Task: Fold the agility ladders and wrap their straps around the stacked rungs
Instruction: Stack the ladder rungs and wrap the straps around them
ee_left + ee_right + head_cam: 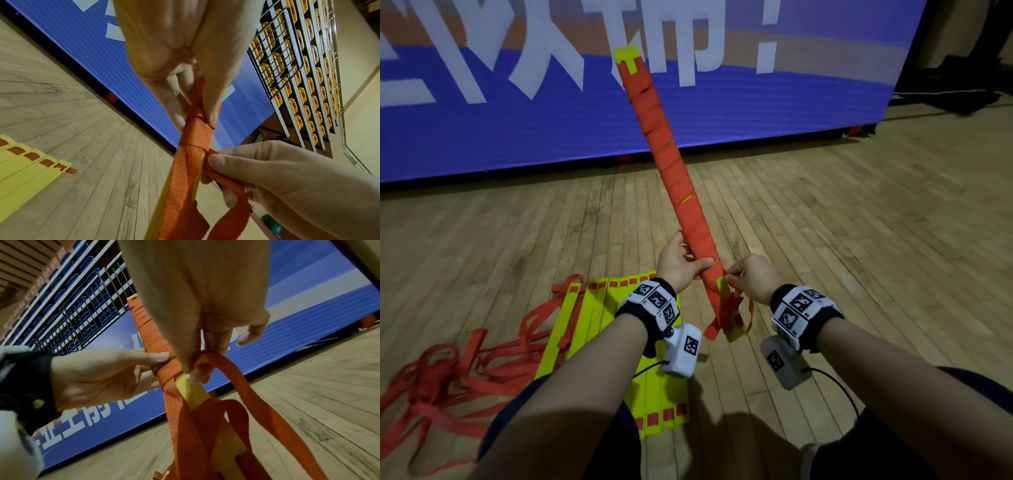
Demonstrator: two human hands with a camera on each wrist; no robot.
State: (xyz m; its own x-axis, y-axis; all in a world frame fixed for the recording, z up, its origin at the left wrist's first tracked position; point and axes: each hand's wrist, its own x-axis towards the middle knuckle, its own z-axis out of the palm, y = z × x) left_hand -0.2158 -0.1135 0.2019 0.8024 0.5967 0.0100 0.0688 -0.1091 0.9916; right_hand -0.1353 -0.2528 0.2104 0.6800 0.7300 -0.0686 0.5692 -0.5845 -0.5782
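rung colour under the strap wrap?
Yellow rungs under the orange strap; clearest in the right wrist view.

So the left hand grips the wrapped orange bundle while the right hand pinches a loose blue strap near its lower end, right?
Not quite: the strap is orange, not blue, as the right wrist view shows. The rest holds: the left hand grips the wrapped orange bundle, and the right hand pinches the loose strap near its lower end.

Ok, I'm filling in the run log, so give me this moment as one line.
left hand: grips wrapped rung bundle | right hand: pinches orange strap at bundle's near end | second ladder: unfolded on floor | wrap: unfinished
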